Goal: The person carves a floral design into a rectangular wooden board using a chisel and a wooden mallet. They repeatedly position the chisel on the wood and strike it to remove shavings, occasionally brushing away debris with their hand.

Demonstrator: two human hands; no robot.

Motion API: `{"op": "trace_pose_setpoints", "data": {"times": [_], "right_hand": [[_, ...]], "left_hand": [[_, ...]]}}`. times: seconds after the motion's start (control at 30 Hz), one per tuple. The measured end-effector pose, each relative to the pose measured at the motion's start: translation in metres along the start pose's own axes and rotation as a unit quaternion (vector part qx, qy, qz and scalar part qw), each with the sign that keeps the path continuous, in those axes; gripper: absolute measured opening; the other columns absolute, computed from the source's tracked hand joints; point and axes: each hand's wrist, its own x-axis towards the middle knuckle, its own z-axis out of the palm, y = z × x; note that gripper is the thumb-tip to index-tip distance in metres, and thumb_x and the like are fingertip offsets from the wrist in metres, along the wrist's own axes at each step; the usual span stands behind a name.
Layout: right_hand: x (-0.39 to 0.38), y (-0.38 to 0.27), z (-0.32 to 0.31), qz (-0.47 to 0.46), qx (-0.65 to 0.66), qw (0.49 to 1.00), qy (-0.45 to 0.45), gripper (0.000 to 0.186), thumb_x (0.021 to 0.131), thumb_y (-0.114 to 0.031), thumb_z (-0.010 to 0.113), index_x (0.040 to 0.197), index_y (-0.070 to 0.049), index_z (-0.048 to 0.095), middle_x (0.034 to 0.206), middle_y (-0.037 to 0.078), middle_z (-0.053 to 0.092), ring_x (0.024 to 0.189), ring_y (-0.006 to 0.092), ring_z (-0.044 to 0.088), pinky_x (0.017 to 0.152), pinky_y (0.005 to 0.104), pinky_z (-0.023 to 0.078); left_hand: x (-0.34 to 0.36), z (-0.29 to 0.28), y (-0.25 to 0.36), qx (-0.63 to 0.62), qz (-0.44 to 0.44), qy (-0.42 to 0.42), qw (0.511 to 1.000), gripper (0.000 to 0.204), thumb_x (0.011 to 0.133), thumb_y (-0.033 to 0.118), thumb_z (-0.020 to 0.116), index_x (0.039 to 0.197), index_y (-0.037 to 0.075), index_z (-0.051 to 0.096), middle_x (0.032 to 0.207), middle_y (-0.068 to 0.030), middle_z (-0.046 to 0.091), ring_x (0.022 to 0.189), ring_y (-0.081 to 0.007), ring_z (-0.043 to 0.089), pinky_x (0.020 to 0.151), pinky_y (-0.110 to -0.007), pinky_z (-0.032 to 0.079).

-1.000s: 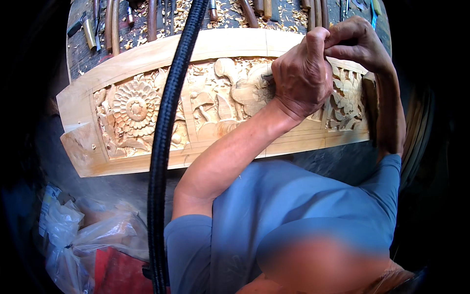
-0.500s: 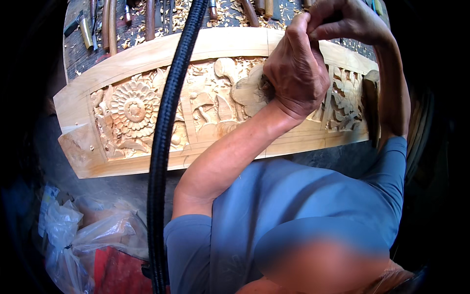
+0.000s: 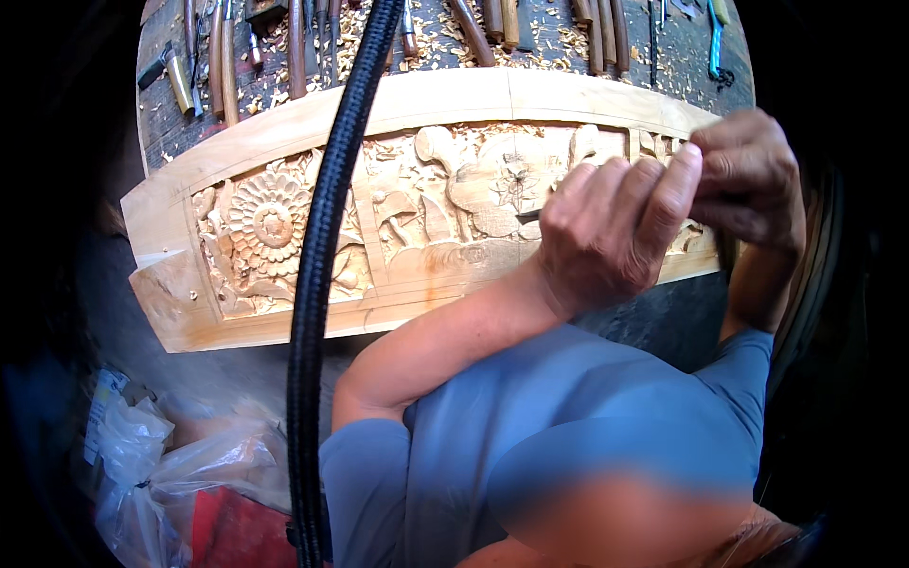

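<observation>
A long pale wooden panel (image 3: 431, 99), carved in relief, lies before me. My left hand (image 3: 606, 227) is closed around a chisel (image 3: 528, 217); only its dark blade tip shows, low at the edge of the drawn flower (image 3: 514, 180) in the panel's middle. My right hand (image 3: 748, 180) is closed just right of the left one, in line with the blade, at the chisel's rear end; the handle is hidden by my fingers. To the left, a round carved flower (image 3: 270, 222) with layered petals stands out of the panel.
Several wooden-handled tools (image 3: 597, 38) lie along the far side of the dark workbench (image 3: 663, 95), among scattered wood chips (image 3: 436, 43). A thick black braided cable (image 3: 327, 237) hangs across the view. Below left are a clear plastic bag (image 3: 142, 454) and a red thing (image 3: 241, 530).
Both hands have come nearer and down, the right hand also moving rightward. The chisel now lies lower, tip to the left, and the drawn flower has come into sight.
</observation>
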Motion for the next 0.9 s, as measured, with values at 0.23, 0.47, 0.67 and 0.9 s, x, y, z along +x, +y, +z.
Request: {"op": "trace_pose_setpoints", "data": {"times": [0.23,0.47,0.67,0.9], "right_hand": [[-0.102,-0.016,0.106,0.284,-0.019,0.889,0.36,0.019,0.094,-0.004,0.074,0.109,0.005,0.081,0.079,0.011,0.074,0.059,0.0118,0.063,0.05,0.0239,0.045],[-0.118,0.022,0.213,0.238,0.19,0.691,0.655,0.047,0.101,-0.01,0.072,0.145,0.003,0.064,0.091,0.003,0.066,0.067,0.0056,0.057,0.056,0.0204,0.044],[-0.097,0.016,0.208,0.325,0.136,0.672,0.651,0.037,0.1,-0.001,0.07,0.137,0.001,0.072,0.092,-0.002,0.065,0.067,0.0029,0.054,0.058,0.0187,0.041],[-0.112,0.019,0.21,0.339,0.131,0.683,0.633,0.038,0.1,0.0,0.07,0.138,0.001,0.073,0.111,0.006,0.074,0.09,0.0102,0.067,0.077,0.0233,0.053]], "left_hand": [[-0.037,-0.066,-0.005,0.102,0.098,-0.191,0.971,0.031,0.093,0.017,0.079,0.122,0.006,0.076,0.115,-0.0109,0.076,0.098,-0.0255,0.071,0.088,-0.039,0.061],[-0.018,-0.098,-0.045,0.244,-0.041,-0.242,0.938,0.029,0.087,0.017,0.088,0.115,0.011,0.081,0.102,-0.0035,0.073,0.087,-0.0236,0.067,0.075,-0.038,0.055],[-0.012,-0.091,-0.058,0.193,-0.026,-0.271,0.943,0.02,0.087,0.011,0.087,0.104,0.011,0.076,0.095,-0.0042,0.067,0.078,-0.0234,0.064,0.067,-0.038,0.05],[0.019,-0.109,-0.077,0.365,-0.066,-0.092,0.924,0.026,0.092,-0.002,0.078,0.115,0.005,0.069,0.105,-0.0096,0.07,0.09,-0.0291,0.072,0.077,-0.041,0.058]]}}
